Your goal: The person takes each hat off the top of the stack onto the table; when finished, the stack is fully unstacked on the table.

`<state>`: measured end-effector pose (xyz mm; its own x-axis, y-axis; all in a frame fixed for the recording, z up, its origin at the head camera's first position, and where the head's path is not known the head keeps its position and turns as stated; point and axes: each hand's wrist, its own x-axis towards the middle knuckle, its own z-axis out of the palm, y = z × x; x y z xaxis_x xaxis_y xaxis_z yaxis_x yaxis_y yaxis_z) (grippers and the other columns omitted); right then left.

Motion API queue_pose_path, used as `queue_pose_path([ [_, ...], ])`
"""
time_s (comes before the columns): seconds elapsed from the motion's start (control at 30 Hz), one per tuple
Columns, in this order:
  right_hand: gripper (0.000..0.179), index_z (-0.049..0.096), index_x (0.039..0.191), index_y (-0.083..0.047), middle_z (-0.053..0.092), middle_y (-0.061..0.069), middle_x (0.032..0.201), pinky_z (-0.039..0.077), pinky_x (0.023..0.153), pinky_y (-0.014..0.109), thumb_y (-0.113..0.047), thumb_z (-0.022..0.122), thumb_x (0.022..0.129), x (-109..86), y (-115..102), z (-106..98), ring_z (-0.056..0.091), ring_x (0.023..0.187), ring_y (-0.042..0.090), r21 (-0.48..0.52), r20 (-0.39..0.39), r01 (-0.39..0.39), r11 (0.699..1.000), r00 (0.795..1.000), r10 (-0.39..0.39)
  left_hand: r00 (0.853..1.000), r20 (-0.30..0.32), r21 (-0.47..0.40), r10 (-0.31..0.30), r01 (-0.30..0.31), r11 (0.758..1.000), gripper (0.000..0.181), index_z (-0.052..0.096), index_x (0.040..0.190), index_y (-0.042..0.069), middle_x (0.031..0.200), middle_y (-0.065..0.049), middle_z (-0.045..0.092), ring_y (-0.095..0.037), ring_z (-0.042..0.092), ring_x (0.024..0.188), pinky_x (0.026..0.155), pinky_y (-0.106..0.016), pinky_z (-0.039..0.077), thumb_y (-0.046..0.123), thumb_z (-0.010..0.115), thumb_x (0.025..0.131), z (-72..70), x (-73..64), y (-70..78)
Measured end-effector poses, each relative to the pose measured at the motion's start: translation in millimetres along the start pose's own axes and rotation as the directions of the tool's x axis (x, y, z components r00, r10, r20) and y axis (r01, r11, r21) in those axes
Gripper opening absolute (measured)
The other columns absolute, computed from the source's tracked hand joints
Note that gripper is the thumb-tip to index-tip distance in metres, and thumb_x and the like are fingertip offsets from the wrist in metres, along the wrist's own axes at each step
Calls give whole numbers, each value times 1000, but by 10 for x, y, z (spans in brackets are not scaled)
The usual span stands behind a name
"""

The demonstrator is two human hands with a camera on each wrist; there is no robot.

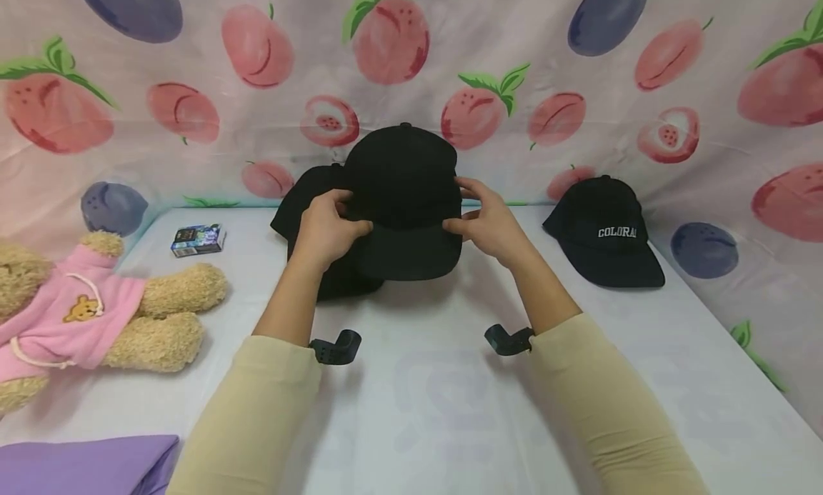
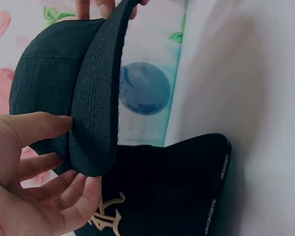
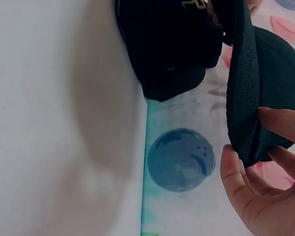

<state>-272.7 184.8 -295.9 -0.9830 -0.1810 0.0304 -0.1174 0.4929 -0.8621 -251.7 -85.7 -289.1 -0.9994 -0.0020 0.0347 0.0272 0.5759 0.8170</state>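
Note:
A plain black cap hangs above the table, brim toward me. My left hand pinches one side of it where brim and crown meet, thumb on top and fingers beneath. On the opposite side my right hand grips the brim's edge the same way. Behind and to the left, partly covered by the held cap, a second black cap sits on the table; the left wrist view shows gold lettering on it. A third black cap with white lettering stands at the right.
A teddy bear in a pink hoodie lies at the left. Behind it is a small blue box. Folded purple cloth lies at the near left corner. A fruit-print curtain hangs along the back of the white table.

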Motion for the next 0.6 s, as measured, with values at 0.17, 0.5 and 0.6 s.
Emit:
queue_pose_path([
  [0.17,80,32,163,-22,37,12,164,55,101,51,-14,74,95,4,60,-82,60,126,35,-11,-2,-14,1000,1000,14,1000,10,-9,-5,5,1000,67,48,152,5,148,-24,54,-38,50,137,113,-53,45,20,74,93,94,46,50],
  [0.5,80,32,163,-23,34,13,165,52,106,53,-13,73,95,-19,159,-189,59,128,37,1,-8,-39,999,999,39,999,21,-17,-28,29,999,65,49,152,7,146,-22,55,-39,49,136,113,-56,42,21,74,93,273,96,92],
  [0.6,80,32,163,-24,34,13,166,52,105,53,-13,73,95,-36,196,-233,59,127,37,-5,-9,-42,999,999,41,999,28,-31,-29,30,999,65,49,152,6,146,-22,55,-37,51,134,111,-54,46,20,74,94,341,104,106],
])
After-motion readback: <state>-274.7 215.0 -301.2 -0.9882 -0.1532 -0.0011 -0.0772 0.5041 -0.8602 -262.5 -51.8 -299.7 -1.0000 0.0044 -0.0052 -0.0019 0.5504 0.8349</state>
